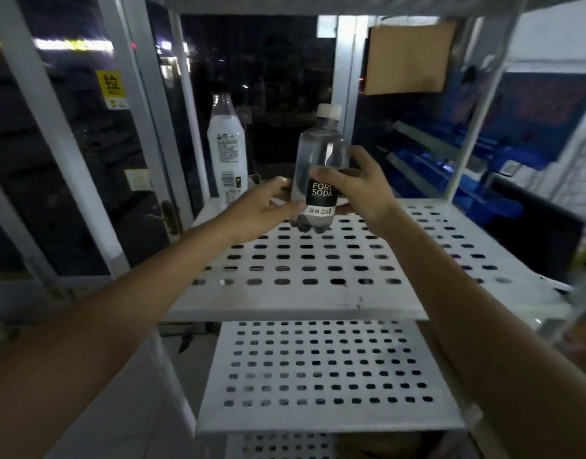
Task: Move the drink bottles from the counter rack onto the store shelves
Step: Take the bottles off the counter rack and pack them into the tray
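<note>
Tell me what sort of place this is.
Probably a small shop: a white perforated shelf, a soda bottle and a tall white bottle, a glass door with a yellow sticker.

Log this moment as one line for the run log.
stage: placing | soda bottle: upright over perforated shelf, contact unclear | left hand: holds lower side | right hand: grips label | white bottle: stands back-left, same shelf

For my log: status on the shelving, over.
Left hand, right hand both gripping soda bottle, upright at the shelf. White bottle stands back left. Nothing blocking.
</note>
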Demonstrator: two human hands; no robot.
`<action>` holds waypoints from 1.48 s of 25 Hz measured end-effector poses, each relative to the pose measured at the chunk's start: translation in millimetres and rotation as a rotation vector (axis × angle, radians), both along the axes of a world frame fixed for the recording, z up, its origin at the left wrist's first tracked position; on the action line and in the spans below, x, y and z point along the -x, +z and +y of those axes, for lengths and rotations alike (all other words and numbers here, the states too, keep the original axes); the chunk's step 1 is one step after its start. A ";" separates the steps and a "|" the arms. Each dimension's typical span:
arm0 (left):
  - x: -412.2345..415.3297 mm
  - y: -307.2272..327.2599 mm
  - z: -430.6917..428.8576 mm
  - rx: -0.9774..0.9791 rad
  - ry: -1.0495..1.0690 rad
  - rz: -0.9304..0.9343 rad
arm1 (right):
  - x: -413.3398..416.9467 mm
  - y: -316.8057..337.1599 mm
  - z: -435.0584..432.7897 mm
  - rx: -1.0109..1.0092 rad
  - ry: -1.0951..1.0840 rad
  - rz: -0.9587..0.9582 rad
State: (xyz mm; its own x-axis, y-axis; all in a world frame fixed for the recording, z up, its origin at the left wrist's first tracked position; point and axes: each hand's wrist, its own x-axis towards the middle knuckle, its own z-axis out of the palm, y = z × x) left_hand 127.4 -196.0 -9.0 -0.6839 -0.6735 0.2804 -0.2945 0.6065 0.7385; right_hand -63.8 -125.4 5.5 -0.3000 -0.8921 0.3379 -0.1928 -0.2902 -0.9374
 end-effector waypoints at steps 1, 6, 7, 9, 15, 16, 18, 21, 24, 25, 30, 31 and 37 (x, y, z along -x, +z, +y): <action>6.7 -0.1 10.8 -0.026 -0.032 0.021 | 0.3 0.7 15.2 0.012 -0.039 -0.001; 47.4 -15.3 63.0 -0.070 -0.071 -0.005 | 9.9 -12.4 87.5 -0.039 -0.217 0.030; 53.5 -19.9 69.2 -0.080 -0.087 0.005 | 11.5 -16.0 98.4 -0.057 -0.241 0.019; 66.4 -23.6 86.0 -0.113 -0.150 0.028 | 18.4 -21.3 127.0 -0.099 -0.303 0.007; 103.8 -26.1 146.6 -0.158 -0.372 0.066 | 53.3 -23.3 220.3 -0.146 -0.366 -0.058; 114.4 -24.4 159.8 -0.175 -0.414 0.067 | 61.9 -23.8 238.8 -0.143 -0.391 -0.036; 133.6 -25.0 188.0 -0.233 -0.485 0.063 | 75.5 -29.1 274.3 -0.110 -0.420 -0.058; 166.5 -36.4 237.4 -0.268 -0.566 0.072 | 102.8 -42.9 331.8 -0.097 -0.401 -0.118; 193.7 -53.7 286.0 -0.333 -0.648 0.063 | 126.4 -53.8 384.4 -0.154 -0.422 -0.137; 202.8 -60.1 299.3 -0.346 -0.670 0.040 | 132.5 -58.3 400.0 -0.163 -0.432 -0.142; 245.6 -79.0 354.6 -0.334 -0.745 -0.110 | 151.7 -88.1 475.0 -0.143 -0.598 -0.215; 253.2 -82.2 365.2 -0.304 -0.750 -0.144 | 155.0 -93.9 488.3 -0.156 -0.632 -0.234; 289.6 -118.2 403.7 -0.266 -0.843 -0.300 | 171.4 -127.2 536.6 -0.216 -0.753 -0.358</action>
